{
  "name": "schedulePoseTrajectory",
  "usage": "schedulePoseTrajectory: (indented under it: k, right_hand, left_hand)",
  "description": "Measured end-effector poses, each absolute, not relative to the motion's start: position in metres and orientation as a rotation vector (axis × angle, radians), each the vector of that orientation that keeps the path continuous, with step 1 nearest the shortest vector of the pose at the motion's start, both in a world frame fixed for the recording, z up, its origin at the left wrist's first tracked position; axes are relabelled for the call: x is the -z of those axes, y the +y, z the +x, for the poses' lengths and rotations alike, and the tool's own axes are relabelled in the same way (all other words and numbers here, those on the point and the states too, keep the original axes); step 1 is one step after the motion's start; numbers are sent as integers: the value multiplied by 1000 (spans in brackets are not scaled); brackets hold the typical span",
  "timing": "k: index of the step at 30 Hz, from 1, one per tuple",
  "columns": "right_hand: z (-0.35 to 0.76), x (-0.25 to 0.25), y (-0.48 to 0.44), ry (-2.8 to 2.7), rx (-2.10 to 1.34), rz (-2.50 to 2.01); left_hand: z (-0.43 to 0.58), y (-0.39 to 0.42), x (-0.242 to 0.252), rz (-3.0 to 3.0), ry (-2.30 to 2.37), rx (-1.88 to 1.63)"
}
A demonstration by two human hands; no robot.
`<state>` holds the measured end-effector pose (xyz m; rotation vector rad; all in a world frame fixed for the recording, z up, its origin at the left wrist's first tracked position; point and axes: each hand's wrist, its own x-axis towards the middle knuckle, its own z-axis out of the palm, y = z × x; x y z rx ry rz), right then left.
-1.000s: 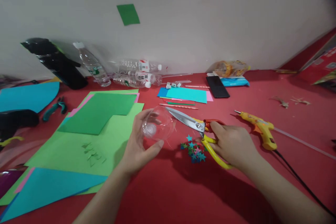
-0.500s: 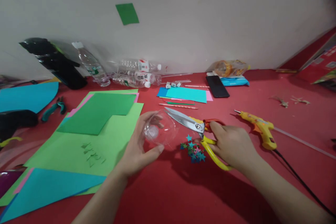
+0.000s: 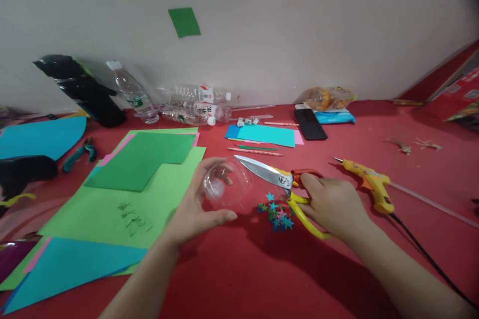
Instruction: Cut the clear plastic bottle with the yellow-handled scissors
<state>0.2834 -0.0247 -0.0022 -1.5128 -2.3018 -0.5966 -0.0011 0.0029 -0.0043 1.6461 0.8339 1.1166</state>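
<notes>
My left hand (image 3: 200,207) is curled around a clear plastic bottle piece (image 3: 228,183), thumb at the near side and fingers behind it. A whitish round part shows inside the clear plastic. In my right hand (image 3: 331,204) are large scissors (image 3: 271,173) with one yellow and one red handle. Their blades look closed or nearly so, and the tip points left at the rim of the clear piece; whether it touches I cannot tell. Small paper stars (image 3: 277,214) in blue, green and pink lie in a pile on the red table below the scissors.
Green paper sheets (image 3: 172,194) cover the left side. Clear bottles (image 3: 194,109) lie by the wall, near a standing bottle (image 3: 134,92) and a black flask (image 3: 86,92). A phone (image 3: 310,123) lies at the back; a yellow glue gun (image 3: 368,182) rests at right, its cord running forward.
Both hands stay almost in place. My left thumb has moved slightly outward and the clear piece has shifted a little left. The whole view has shifted slightly.
</notes>
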Motion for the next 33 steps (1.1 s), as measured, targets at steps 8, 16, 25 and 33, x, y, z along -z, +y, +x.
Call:
schedulePoseTrajectory:
  k: [8, 16, 25, 33]
  right_hand:
    - [278, -3, -26, -2301, 513, -1554]
    - [283, 1, -23, -2324, 539, -1454]
    - [285, 5, -23, -2332, 535, -1422]
    - [284, 0, -24, -2356, 514, -1456]
  left_hand:
    - [-3, 3, 5, 1655, 829, -1061]
    - [-6, 7, 3, 1652, 764, -1016]
    - [-8, 10, 5, 1597, 684, -995]
    - [-9, 14, 7, 1561, 628, -1017]
